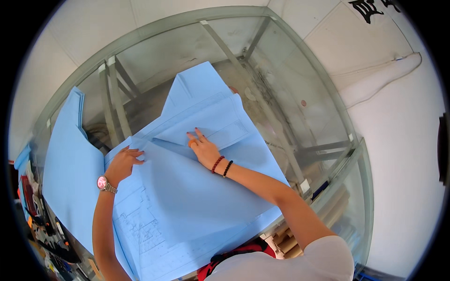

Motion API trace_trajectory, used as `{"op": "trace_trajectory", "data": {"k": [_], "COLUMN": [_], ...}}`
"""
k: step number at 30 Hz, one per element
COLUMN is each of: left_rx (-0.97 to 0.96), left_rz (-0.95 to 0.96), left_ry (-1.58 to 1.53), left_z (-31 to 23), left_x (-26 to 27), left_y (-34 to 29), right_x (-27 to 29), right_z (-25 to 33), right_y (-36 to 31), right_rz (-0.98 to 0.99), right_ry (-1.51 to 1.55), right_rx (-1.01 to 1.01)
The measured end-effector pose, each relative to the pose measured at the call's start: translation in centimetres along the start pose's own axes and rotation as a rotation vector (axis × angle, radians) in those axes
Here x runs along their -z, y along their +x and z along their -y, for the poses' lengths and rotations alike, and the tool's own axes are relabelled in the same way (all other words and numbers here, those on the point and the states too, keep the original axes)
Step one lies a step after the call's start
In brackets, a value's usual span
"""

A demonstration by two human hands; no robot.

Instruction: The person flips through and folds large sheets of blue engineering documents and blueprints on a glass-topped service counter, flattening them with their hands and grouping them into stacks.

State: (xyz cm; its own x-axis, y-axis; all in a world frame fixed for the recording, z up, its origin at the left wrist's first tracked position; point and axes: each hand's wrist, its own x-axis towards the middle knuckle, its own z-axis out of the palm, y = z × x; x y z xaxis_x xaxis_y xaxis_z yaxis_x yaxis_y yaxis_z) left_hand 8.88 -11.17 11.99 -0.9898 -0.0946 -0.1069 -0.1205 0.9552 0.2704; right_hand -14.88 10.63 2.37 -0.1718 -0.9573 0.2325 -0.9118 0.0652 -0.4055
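We judge the folding partway done, the blue drawing sheet [140, 220] lying doubled over on the glass table [234, 12], its flap [187, 196] left to flatten, our right hand [205, 151] outstretched, our left hand [122, 165] seemingly loose-fingered, neither gripping anything.

From my head, the wide fisheye view looks down, fairly near, over my bare left hand [122, 166] and bare right hand [206, 150], reaching beyond them to the glass-topped table's grey metal frame [234, 12].
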Motion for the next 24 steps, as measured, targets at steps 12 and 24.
{"op": "trace_trajectory", "data": {"k": [12,24], "left_rx": [0.39,0.52], "left_rz": [-0.189,-0.339], "left_ry": [0.047,0.003], "left_z": [-10.3,-8.9], "left_x": [-7.2,-10.4], "left_y": [14.6,13.3], "right_x": [-0.4,-0.2], "right_z": [-0.6,-0.6], "right_y": [-0.4,-0.4], "right_rz": [-0.035,-0.063], "right_ry": [0.024,0.066], "right_rx": [-0.031,-0.003]}}
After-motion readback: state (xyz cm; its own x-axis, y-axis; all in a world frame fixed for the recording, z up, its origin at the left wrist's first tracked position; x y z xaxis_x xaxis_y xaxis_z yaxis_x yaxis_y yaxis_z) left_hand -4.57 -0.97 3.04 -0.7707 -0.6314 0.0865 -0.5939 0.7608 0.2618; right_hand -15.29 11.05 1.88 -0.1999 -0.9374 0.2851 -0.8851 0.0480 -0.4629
